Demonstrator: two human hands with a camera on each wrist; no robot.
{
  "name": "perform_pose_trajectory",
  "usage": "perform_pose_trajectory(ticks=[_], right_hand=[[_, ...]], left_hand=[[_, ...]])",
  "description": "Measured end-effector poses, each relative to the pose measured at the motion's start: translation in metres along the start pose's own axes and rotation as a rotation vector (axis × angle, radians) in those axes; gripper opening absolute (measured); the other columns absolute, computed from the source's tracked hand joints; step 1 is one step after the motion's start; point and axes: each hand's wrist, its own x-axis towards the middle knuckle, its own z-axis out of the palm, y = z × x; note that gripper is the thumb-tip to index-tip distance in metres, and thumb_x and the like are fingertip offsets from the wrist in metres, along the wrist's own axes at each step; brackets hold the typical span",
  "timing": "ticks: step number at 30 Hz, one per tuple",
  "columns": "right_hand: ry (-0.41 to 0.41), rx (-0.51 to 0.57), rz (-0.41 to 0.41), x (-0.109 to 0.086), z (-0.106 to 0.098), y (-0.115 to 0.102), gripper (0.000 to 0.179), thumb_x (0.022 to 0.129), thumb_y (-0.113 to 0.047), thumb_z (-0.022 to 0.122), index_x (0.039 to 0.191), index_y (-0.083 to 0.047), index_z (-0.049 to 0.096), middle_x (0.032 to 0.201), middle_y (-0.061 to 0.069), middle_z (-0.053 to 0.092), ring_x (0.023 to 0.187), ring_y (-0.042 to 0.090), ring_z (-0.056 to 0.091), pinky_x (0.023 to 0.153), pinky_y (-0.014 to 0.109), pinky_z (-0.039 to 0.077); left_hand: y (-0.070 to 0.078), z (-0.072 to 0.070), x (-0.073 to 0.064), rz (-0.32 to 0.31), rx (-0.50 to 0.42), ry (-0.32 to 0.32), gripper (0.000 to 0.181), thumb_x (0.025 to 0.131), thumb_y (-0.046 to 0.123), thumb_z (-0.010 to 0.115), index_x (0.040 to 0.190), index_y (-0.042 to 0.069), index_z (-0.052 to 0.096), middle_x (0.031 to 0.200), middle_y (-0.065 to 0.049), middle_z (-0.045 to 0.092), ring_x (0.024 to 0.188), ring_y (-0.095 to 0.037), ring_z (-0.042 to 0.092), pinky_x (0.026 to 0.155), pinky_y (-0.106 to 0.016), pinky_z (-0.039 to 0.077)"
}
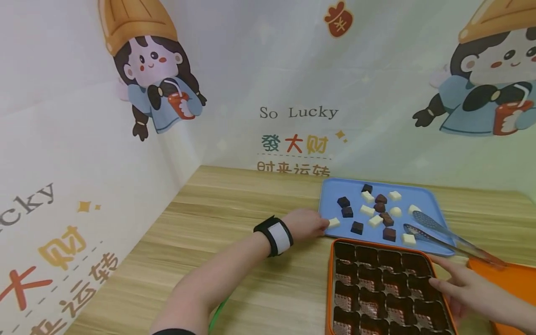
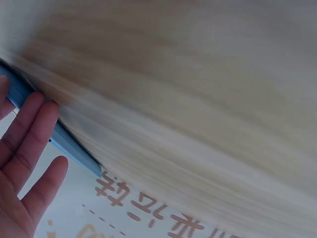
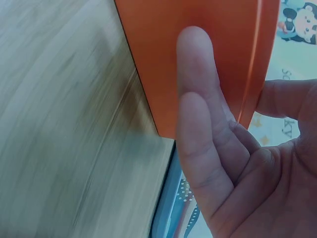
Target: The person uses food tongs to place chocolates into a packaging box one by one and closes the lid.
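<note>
A blue tray [image 1: 423, 197] holds several white, brown and dark chocolates [image 1: 389, 233]. My left hand [image 1: 302, 222] is at its left edge, close to a white chocolate [image 1: 333, 223]. In the left wrist view the fingers [image 2: 42, 126] extend against the tray's side [image 2: 74, 148], fairly straight. Nearer to me is an orange box [image 1: 331, 284] with a brown plastic insert [image 1: 393, 272] divided into square compartments. My right hand [image 1: 469, 286] holds the box's right wall, thumb over the rim and fingers [image 3: 195, 119] along the outer side.
Metal tongs [image 1: 452, 237] lie across the tray's right side, handles overhanging its edge. A flat orange piece [image 1: 508, 284] lies to the right, partly behind my right arm. A printed cloth [image 1: 251, 70] rises behind and left of the wooden table [image 1: 234, 200].
</note>
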Motion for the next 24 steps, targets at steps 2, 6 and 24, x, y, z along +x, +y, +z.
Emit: perform_pose_trajectory(ticks=[2, 6, 24], right_hand=[[-0.013, 0.021, -0.025, 0.004, 0.003, -0.001, 0.072, 0.105, -0.019, 0.045, 0.141, 0.022, -0.003, 0.062, 0.016, 0.06, 0.051, 0.03, 0.061, 0.052, 0.041, 0.055], [-0.03, 0.051, -0.062, 0.012, 0.01, -0.008, 0.071, 0.105, -0.018, 0.044, 0.141, 0.022, -0.003, 0.061, 0.014, 0.059, 0.051, 0.029, 0.062, 0.052, 0.041, 0.056], [-0.062, 0.058, -0.111, 0.05, 0.048, -0.05, 0.073, 0.103, -0.022, 0.051, 0.149, 0.012, 0.005, 0.06, 0.016, 0.06, 0.05, 0.033, 0.062, 0.052, 0.042, 0.056]], left_hand=[[-0.005, 0.001, -0.01, 0.002, -0.005, 0.012, 0.012, 0.098, 0.023, 0.062, 0.095, 0.013, 0.065, 0.082, 0.001, 0.061, 0.07, -0.011, 0.053, 0.061, -0.026, 0.046], [-0.015, 0.004, -0.028, 0.003, -0.033, 0.022, 0.011, 0.097, 0.022, 0.062, 0.094, 0.012, 0.064, 0.081, 0.001, 0.06, 0.069, -0.011, 0.051, 0.06, -0.026, 0.044], [-0.051, 0.016, -0.087, -0.056, -0.112, 0.125, 0.008, 0.094, 0.018, 0.067, 0.088, 0.014, 0.062, 0.083, 0.002, 0.063, 0.069, -0.01, 0.056, 0.061, -0.026, 0.048]])
